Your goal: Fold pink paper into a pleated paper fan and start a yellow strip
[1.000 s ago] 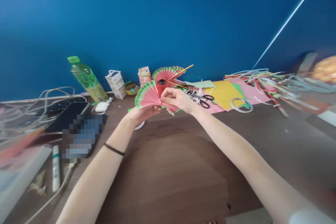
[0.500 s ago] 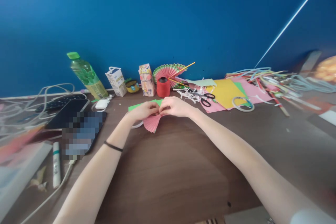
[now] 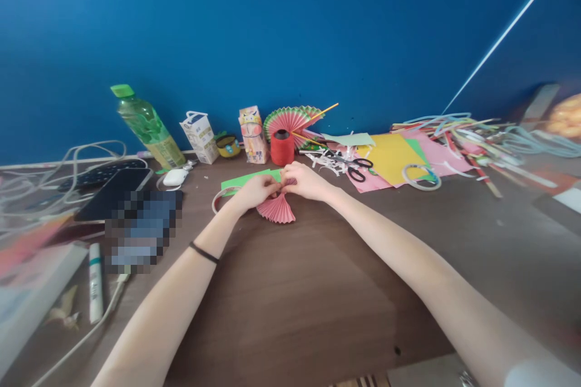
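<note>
A pleated pink paper fan (image 3: 278, 210) spreads downward from between my hands, above the brown table. My left hand (image 3: 258, 191) pinches its gathered upper end from the left. Closed at the same end, my right hand (image 3: 302, 181) meets it from the right, the fingertips nearly touching. Behind my hands lies green paper (image 3: 247, 179), with a roll of clear tape (image 3: 218, 198) partly hidden by my left hand. A red thread spool (image 3: 282, 150) stands just beyond my fingers, in front of a larger pink and green fan (image 3: 290, 120).
Black-handled scissors (image 3: 357, 169), paper scraps, yellow paper (image 3: 390, 157) and another tape roll (image 3: 421, 177) lie right of the spool. A green bottle (image 3: 149, 127), small cartons, a phone (image 3: 147, 227), a marker (image 3: 95, 284) and cables are on the left.
The small fan has swung rightward and shows more of its spread pleats. Both hands have shifted slightly right, and more of the left tape roll shows.
</note>
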